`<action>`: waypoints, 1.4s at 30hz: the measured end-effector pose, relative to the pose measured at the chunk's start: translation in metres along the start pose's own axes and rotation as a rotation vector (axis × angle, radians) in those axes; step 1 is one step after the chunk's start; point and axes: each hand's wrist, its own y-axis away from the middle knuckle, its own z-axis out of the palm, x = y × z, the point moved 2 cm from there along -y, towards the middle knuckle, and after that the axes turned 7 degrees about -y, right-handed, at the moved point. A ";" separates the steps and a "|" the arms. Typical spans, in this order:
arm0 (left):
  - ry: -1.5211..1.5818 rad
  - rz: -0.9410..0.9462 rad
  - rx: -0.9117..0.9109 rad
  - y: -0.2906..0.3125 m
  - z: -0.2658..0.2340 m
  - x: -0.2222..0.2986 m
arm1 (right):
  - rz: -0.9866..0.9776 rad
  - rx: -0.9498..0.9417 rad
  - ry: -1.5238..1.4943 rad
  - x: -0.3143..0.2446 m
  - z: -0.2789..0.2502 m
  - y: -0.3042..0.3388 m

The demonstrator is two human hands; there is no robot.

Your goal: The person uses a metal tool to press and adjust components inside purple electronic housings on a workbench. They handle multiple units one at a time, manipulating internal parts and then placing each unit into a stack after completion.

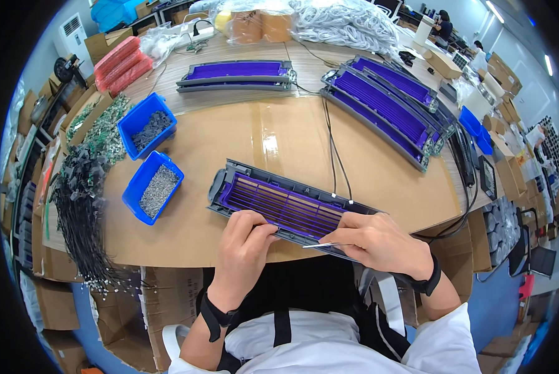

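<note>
A long grey plastic housing with a purple slatted grille (279,201) lies slantwise at the cardboard's near edge. My left hand (245,244) is closed in a pinch at its near rim; what the fingertips hold is hidden or too small to make out. Between the fingers of my right hand (379,240) is a thin silvery tool, apparently tweezers (320,245), pointing left along the same rim. That hand rests on the housing's right end and covers part of it. Two black cables with white plugs (341,199) reach the housing's far edge.
Blue bins of grey parts (130,149) and silvery screws (130,198) stand left, beside bundled black wires (83,212). Similar purple-grilled housings lie at the back (236,70) and back right (379,107). Brown cardboard (229,137) covers the tabletop. Far back are red-wrapped bundles (122,65) and white cables (348,28).
</note>
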 end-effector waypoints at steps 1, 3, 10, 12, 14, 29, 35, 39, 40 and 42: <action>-0.002 -0.009 0.000 0.001 0.000 0.001 | -0.002 0.006 0.045 0.000 0.001 0.000; -0.022 -0.011 0.008 0.000 -0.001 0.003 | 0.001 0.011 0.088 -0.001 0.002 -0.001; -0.050 -0.019 0.016 0.002 0.002 0.004 | -0.015 0.012 -0.114 0.006 0.003 -0.001; -0.062 -0.024 0.018 0.002 0.001 0.005 | -0.007 0.003 -0.145 0.006 0.002 -0.002; -0.083 -0.033 0.020 0.002 0.000 0.007 | 0.012 -0.003 -0.156 0.004 0.002 -0.003; 0.138 -0.046 -0.022 -0.001 0.016 0.027 | 0.045 -0.025 -0.105 0.003 0.003 -0.003; 0.093 -0.011 -0.084 -0.003 0.017 0.026 | 0.037 0.084 -0.030 0.008 0.004 0.008; 0.059 0.002 -0.074 -0.003 0.018 0.027 | 0.000 0.085 -0.076 0.007 -0.004 0.012; 0.054 -0.008 -0.082 -0.003 0.017 0.028 | 0.003 0.077 -0.054 0.006 -0.004 0.013; 0.023 -0.008 -0.072 -0.004 0.015 0.028 | 0.008 0.072 0.016 0.005 -0.004 0.012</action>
